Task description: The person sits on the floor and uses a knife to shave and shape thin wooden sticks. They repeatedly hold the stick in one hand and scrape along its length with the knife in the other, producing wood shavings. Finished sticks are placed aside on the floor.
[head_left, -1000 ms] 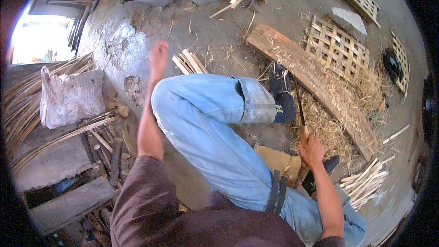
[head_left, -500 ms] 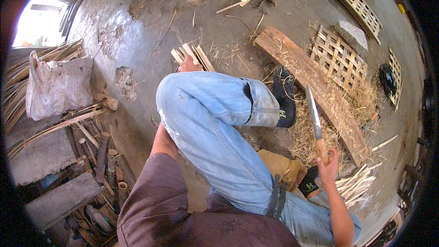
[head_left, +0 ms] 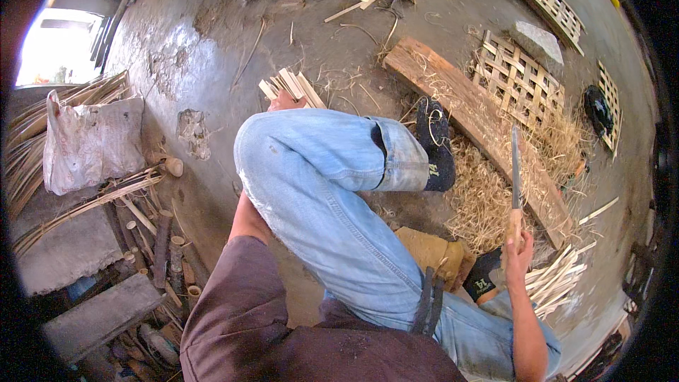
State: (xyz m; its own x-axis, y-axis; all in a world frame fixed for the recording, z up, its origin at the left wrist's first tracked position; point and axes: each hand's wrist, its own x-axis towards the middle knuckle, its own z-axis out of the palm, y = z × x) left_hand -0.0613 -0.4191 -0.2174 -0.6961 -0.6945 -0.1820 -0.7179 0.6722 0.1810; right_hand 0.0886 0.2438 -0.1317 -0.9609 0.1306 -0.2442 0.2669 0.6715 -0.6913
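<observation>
Scuffed concrete floor (head_left: 453, 3) spreads beneath the seated person, whose denim-covered left knee (head_left: 265, 145) bulks toward 10 o'clock. Running from 1 to 4 o'clock lies a wooden plank (head_left: 470, 124), curly shavings (head_left: 477, 201) heaped along its near side. Beyond it, at 2 o'clock, rests a woven lattice panel (head_left: 520, 74). Loose pale strips (head_left: 555, 279) are piled at 4 o'clock; a smaller bundle of split strips (head_left: 303, 88) sits at 11. Smallest, at 3 o'clock, is the wooden-handled knife (head_left: 515, 194), its tip toward 12.

A careless swing of that bare blade toward 9 o'clock could nick the black-covered foot (head_left: 437, 159); lifting the bundle by too few strips could let the others slide out.

Right-hand fingers are closed around the knife's handle, the right hand (head_left: 518, 260) being at 4 o'clock. The left hand (head_left: 285, 101) meets the bundle's near end, but the knee hides most of it, so whether its fingers grip cannot be told.
</observation>
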